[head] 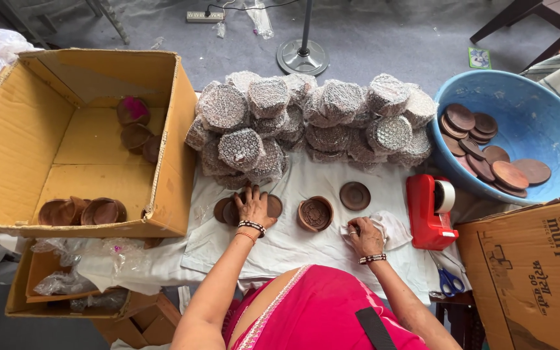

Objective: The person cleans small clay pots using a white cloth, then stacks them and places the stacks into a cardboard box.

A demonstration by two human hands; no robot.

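Your left hand (254, 206) is pressing down flat, fingers spread, on a small stack of brown clay discs (273, 206) lying on the white cloth (293, 246) of the table.

Your right hand (364, 234) is curling closed around a crumpled white rag (393, 228), resting just right of the carved clay bowl (315, 214). That bowl is sitting between your two hands, nearer the right one, with a single clay lid (354, 195) lying just beyond it. Both forearms are reaching forward, wrists low; net-wrapped bundles (306, 120) are piling up behind.
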